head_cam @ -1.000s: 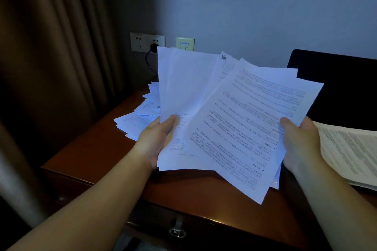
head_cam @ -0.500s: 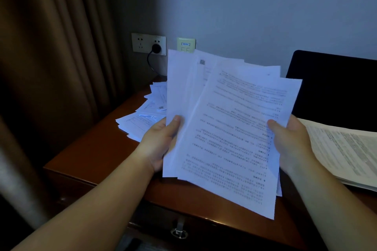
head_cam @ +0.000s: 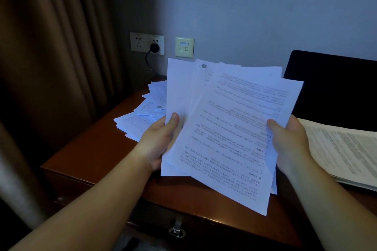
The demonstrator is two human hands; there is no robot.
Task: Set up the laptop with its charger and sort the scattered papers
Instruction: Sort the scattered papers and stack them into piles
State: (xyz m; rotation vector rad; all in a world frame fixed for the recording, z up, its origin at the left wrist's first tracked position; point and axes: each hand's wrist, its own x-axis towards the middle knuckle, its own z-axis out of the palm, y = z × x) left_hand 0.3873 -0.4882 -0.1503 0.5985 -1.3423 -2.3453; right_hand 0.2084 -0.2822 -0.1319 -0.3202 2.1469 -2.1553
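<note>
I hold a fan of several printed white sheets [head_cam: 224, 124] upright above the desk. My left hand [head_cam: 161, 140] grips their left edge with the thumb on the front. At the right edge, my right hand [head_cam: 289, 144] pinches the sheets, thumb on top. More loose papers [head_cam: 142, 120] lie in a messy heap on the desk behind my left hand. The laptop's dark open screen [head_cam: 334, 91] stands at the right, with another stack of printed pages [head_cam: 346, 153] lying in front of it. A black charger plug [head_cam: 154, 47] sits in the wall socket, its cable running down behind the papers.
The brown wooden desk [head_cam: 91, 149] has a drawer with a metal handle [head_cam: 177, 230] at its front. A curtain [head_cam: 51, 67] hangs at the left. A small data wall plate [head_cam: 184, 47] is beside the socket.
The fanned sheets have been drawn closer together and turned more upright. Both hands have moved inward toward each other, still holding them.
</note>
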